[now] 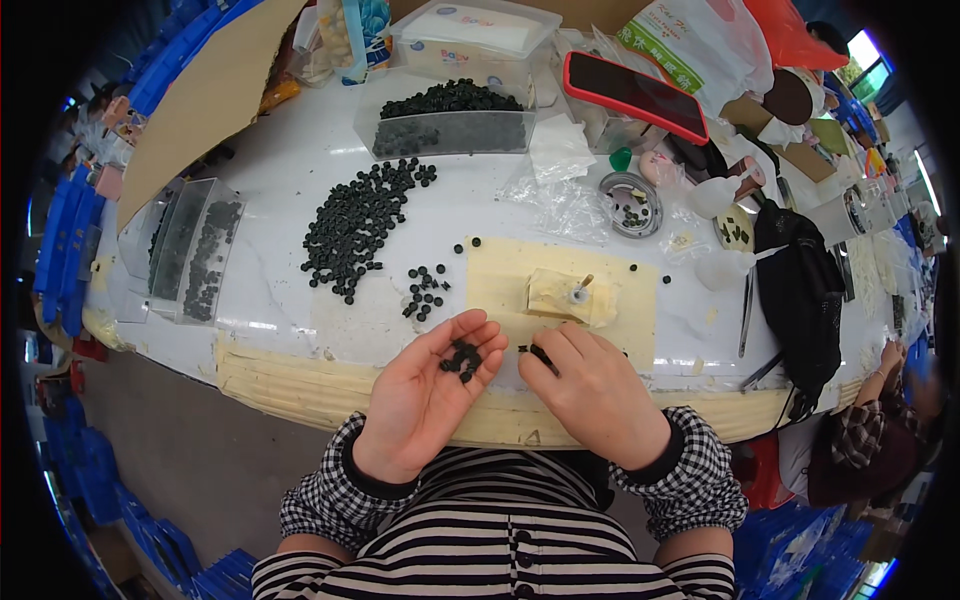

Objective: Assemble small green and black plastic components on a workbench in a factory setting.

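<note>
My left hand lies palm up and cupped near the front edge of the table, with several small black round parts resting in it. Close beside it, my right hand is palm down with its fingers curled together. Small dark parts show at its thumb and fingertips, partly hidden by the fingers. Just beyond the right hand stands a block wrapped in yellowish tape, with a short peg upright on it. The block sits on a yellow sheet.
Loose black parts form a spread pile at left centre. Behind it stands a clear bin full of them; another clear box is at left. A red-cased phone, a round dish, tweezers and a black pouch lie right.
</note>
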A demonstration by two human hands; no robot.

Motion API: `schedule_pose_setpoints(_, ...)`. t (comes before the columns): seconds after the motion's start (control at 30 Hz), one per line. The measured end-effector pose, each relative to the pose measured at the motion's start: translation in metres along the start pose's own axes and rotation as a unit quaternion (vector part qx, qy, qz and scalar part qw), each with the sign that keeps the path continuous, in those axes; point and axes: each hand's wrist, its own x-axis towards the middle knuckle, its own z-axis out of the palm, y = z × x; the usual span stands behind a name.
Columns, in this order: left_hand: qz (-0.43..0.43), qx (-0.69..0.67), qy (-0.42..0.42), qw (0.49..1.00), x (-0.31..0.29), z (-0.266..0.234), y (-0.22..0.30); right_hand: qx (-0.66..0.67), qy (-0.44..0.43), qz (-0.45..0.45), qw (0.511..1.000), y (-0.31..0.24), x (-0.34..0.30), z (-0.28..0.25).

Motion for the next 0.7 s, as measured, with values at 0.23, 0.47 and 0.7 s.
schedule_pose_setpoints(0.23,-0.018,0.052,-0.016,0.998,0.001,0.013,-0.008,0.077,0.024,0.008,0.997,-0.003,0.009,-0.028)
schedule_pose_setpoints(0.47,-0.122,0.007,-0.082,0.989,0.009,0.024,-0.018,0.096,0.06,-0.014,0.993,-0.02,0.014,-0.021)
schedule_pose_setpoints(0.7,-0.112,-0.017,-0.093,0.989,0.015,0.01,-0.021,0.103,0.166,-0.038,0.98,-0.015,0.018,-0.015)
